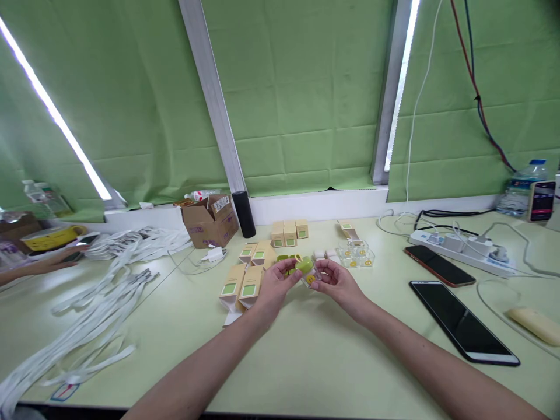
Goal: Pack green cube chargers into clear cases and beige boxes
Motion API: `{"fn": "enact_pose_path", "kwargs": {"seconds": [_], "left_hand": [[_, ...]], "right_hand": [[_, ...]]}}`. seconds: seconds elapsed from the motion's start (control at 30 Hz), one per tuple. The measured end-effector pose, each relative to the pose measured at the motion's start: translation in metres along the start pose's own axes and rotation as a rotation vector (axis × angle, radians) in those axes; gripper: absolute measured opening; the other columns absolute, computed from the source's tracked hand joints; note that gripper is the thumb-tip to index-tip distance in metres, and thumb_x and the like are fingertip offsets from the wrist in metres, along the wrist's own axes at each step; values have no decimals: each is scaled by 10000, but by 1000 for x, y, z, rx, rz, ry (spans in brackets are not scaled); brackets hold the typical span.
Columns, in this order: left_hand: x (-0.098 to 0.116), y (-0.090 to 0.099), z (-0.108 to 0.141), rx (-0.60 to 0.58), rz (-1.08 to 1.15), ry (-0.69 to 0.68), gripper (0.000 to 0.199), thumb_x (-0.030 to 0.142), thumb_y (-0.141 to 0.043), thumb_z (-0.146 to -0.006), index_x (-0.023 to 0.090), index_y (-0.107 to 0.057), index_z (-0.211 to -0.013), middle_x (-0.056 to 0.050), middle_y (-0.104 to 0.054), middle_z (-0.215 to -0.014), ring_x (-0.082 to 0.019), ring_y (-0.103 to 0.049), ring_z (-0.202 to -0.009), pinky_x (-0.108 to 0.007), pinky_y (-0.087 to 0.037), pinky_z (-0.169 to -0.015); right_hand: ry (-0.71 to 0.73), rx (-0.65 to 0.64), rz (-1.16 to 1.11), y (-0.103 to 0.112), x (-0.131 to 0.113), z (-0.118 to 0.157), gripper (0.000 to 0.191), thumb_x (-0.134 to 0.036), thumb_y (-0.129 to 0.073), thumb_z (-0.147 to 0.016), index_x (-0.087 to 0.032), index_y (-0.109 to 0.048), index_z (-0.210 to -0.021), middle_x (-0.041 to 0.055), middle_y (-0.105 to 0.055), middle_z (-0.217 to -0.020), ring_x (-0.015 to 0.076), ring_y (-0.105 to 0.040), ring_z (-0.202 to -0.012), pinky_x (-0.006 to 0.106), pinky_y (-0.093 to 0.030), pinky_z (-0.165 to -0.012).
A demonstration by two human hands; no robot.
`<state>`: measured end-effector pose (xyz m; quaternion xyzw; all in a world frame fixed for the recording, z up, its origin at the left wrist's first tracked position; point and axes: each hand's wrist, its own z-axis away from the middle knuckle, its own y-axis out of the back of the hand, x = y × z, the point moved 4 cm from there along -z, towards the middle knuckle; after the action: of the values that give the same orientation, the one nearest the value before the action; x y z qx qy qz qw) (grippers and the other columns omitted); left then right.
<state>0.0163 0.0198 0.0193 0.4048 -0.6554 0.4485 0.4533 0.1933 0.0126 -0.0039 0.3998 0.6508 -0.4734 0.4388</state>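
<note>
My left hand (276, 284) is closed, thumb and fingers pinching a small rounded green piece (305, 265) like a cap. Right against it, my right hand (336, 281) grips a small clear container (310, 277) with a yellow round mark. The two pieces meet between my hands; whether they are joined I cannot tell. Behind my left fingers lie more green pieces (283, 256), partly hidden. Left of that hand are several small cream boxes with green labels (233, 281). Several clear containers with yellow marks (356, 255) stand beyond my right hand, near small white pieces (326, 255).
More cream boxes (289, 233) stand at the back, near a cardboard box (210, 220) and black cylinder (244, 214). White straps (100, 315) spread leftward, near another person's hand (59, 259). Phones (464, 322) and a power strip (461, 249) lie right.
</note>
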Motion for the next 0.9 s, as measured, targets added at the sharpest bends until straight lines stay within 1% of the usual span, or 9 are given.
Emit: {"fn": "enact_pose_path", "kwargs": {"seconds": [0.13, 0.33, 0.47, 0.6, 0.67, 0.73, 0.83, 0.9], "left_hand": [[4, 0, 1, 23, 61, -32, 554, 412, -931, -731, 162, -736, -1185, -120, -740, -1167, -249, -670, -1111, -365, -501, -997], [5, 1, 1, 10, 100, -69, 513, 462, -858, -808, 177, -685, -1198, -109, -722, -1117, -239, -674, -1048, -371, -520, -918], [5, 2, 2, 7, 61, -92, 529, 430, -873, -785, 187, -652, -1199, -109, -698, -1130, -250, -653, -1083, -380, -521, -925], [7, -1, 4, -8, -30, -114, 523, 422, -871, -788, 203, -628, -1196, -102, -669, -1135, -257, -615, -1151, -391, -521, -967], [7, -4, 6, -24, -93, -131, 511, 429, -866, -800, 211, -615, -1188, -99, -656, -1142, -253, -603, -1170, -382, -517, -977], [6, -8, 7, -47, -159, -154, 505, 437, -854, -817, 217, -599, -1193, -101, -645, -1156, -251, -601, -1175, -374, -515, -974], [3, -12, 9, -58, -229, -174, 490, 448, -819, -856, 224, -581, -1222, -107, -625, -1187, -251, -609, -1171, -371, -515, -969], [2, -13, 11, -52, -240, -175, 474, 458, -795, -878, 232, -574, -1232, -101, -616, -1188, -244, -616, -1159, -365, -523, -960]], "right_hand": [[15, 3, -6, 0, -2, 0, 582, -417, -1006, -578, -226, -664, -1008, 13, -724, -983, 179, -714, -870, 345, -593, -871], [28, 1, -24, -1, -5, 2, 598, -460, -1000, -580, -228, -666, -1019, 51, -737, -1067, 234, -726, -952, 439, -596, -962], [36, 9, -26, -1, -6, 3, 607, -488, -988, -594, -224, -660, -1031, 65, -737, -1089, 243, -728, -972, 456, -585, -994], [35, 22, -36, 1, -4, 2, 615, -489, -975, -617, -221, -648, -1063, 66, -732, -1072, 246, -726, -975, 477, -571, -1020], [42, 38, -39, 2, -4, 2, 628, -484, -973, -621, -230, -634, -1085, 57, -721, -1058, 244, -722, -969, 487, -571, -1019], [52, 34, -50, 1, -6, 3, 666, -456, -975, -632, -256, -605, -1149, 28, -700, -1022, 228, -720, -954, 486, -570, -1021], [62, -14, -64, -4, -9, 6, 743, -417, -963, -672, -318, -534, -1271, -21, -656, -959, 194, -714, -915, 481, -566, -1030], [63, -45, -62, -8, -11, 9, 747, -422, -943, -707, -352, -506, -1308, -37, -622, -953, 181, -709, -907, 484, -568, -1035]]}}
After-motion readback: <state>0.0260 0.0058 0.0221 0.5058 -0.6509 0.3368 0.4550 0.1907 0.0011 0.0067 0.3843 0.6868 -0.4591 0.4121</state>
